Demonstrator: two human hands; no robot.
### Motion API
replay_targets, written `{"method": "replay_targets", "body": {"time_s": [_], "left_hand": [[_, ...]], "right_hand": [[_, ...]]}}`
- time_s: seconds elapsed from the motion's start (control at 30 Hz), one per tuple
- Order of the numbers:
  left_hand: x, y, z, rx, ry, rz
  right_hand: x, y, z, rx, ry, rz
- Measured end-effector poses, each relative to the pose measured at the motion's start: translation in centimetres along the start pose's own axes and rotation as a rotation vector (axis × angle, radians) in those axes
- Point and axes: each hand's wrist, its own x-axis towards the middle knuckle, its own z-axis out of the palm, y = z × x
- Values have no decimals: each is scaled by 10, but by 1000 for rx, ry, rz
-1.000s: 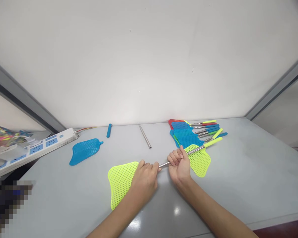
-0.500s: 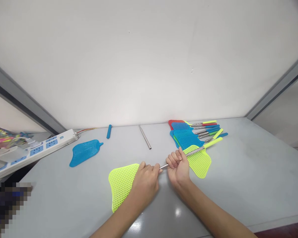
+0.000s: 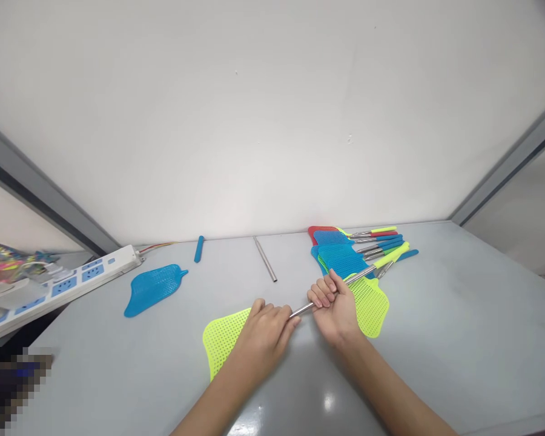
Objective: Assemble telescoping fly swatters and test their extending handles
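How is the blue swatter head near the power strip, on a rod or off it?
Off: the blue swatter head lies on the table, its short stem bare.

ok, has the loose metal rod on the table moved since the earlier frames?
No. Against the back edge of the table, the metal rod keeps its place and slant; only the camera view has shifted slightly.

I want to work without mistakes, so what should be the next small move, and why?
Perhaps loosen the left hand slightly to check the joint: it hides any join between the yellow mesh head and the metal rod, while the right hand grips the rod.
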Motion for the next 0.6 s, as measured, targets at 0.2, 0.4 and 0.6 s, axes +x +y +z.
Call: {"method": "replay_targets", "body": {"time_s": [0.2, 0.4, 0.6], "left_hand": [[0, -5, -6, -111, 37, 27], [-1, -3, -6, -67, 41, 57], [-1, -1, -6, -8, 53, 103]], "right_hand": [[4, -11, 0, -33, 9, -26], [6, -18, 0, -31, -21, 35], [5, -24, 2, -91, 11, 16]]}}
